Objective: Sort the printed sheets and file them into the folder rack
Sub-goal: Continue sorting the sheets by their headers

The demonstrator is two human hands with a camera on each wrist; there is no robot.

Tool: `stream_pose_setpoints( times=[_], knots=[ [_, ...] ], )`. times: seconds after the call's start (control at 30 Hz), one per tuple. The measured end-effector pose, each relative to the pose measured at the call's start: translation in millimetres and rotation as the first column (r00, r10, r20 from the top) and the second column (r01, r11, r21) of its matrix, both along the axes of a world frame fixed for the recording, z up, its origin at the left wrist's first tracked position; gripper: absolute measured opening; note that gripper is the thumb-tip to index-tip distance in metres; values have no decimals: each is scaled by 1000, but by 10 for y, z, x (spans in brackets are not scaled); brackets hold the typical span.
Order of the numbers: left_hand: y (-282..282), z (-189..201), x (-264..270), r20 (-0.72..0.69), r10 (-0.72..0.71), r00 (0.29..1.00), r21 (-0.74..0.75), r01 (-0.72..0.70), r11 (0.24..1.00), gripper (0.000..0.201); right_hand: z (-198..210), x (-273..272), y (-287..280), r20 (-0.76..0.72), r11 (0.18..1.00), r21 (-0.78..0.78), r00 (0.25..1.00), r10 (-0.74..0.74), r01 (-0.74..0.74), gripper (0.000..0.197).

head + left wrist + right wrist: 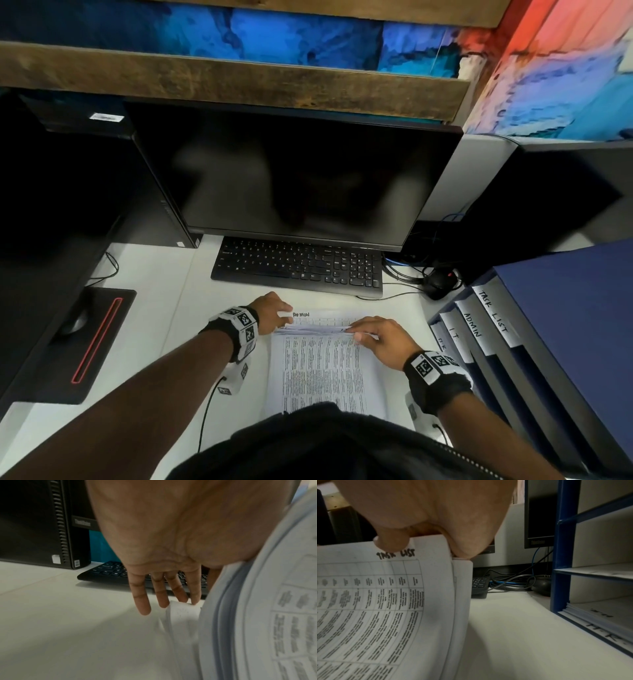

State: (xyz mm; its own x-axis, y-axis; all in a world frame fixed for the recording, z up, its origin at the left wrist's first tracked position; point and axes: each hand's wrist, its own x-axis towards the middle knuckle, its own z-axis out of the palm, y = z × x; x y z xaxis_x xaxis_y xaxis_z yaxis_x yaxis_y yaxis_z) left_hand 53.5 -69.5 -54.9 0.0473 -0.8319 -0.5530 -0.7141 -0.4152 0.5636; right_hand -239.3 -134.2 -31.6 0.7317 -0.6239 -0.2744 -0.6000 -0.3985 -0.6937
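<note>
Right hand grip: right hand (380, 337) pinches the far edge of the lifted sheets (388, 601), thumb on top beside a handwritten "TASK LIST" heading, other fingers curled under the edge.
Left hand grip: left hand (272, 310) has straight, spread fingers (143, 601); two fingertips touch the far left corner of the paper, nothing grasped.
Sheets: printed stack (325, 370) lies flat on the white desk (164, 308) at 6 o'clock from the keyboard; its upper pages are bowed up at the far edge, exposing a page marked "ADMIN".
Folder rack: blue rack (555, 329) at 3 o'clock from the stack, close beside the right wrist; slots labelled "TASK LIST", "ADMIN", "I T" and one partly hidden label; the lowest slot seen from the right wrist already holds papers.
Keyboard: black keyboard (298, 267) at 12 o'clock from the hands, under a dark monitor (294, 178).
Mouse: black mouse (436, 282) with cables at 1 o'clock.
Mouse pad: black pad with red stripe (92, 342) at 9 o'clock.
</note>
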Motion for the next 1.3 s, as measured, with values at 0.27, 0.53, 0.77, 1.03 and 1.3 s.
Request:
stream_pose_setpoints(
  times=[0.27, 0.53, 0.77, 1.03, 1.3],
  knots=[
    [-3, 97, -81, 161, -118, 980, -54, 128, 990, 23, 177, 66, -185, -97, 943, 257, 976, -194, 213, 56],
    [65, 194, -151, -13, -38, 999, -145, 36, 989, 26, 182, 36, -222, -65, 908, 332, 967, -248, 255, 69],
    [83, 250, -101, 8, -211, 977, -87, 211, 974, 39, -20, -19, -174, 8, 1000, -6, 1000, -3, 3, 20],
    [84, 401, -91, -175, -285, 943, 25, 293, 956, 27, -126, 0, 13, 96, 980, -200, 995, 35, -16, 16],
    [17, 79, 42, 72, 84, 994, -139, -74, 988, 34, -60, 13, 139, 164, 998, -64, 986, 34, -24, 26]
  ],
)
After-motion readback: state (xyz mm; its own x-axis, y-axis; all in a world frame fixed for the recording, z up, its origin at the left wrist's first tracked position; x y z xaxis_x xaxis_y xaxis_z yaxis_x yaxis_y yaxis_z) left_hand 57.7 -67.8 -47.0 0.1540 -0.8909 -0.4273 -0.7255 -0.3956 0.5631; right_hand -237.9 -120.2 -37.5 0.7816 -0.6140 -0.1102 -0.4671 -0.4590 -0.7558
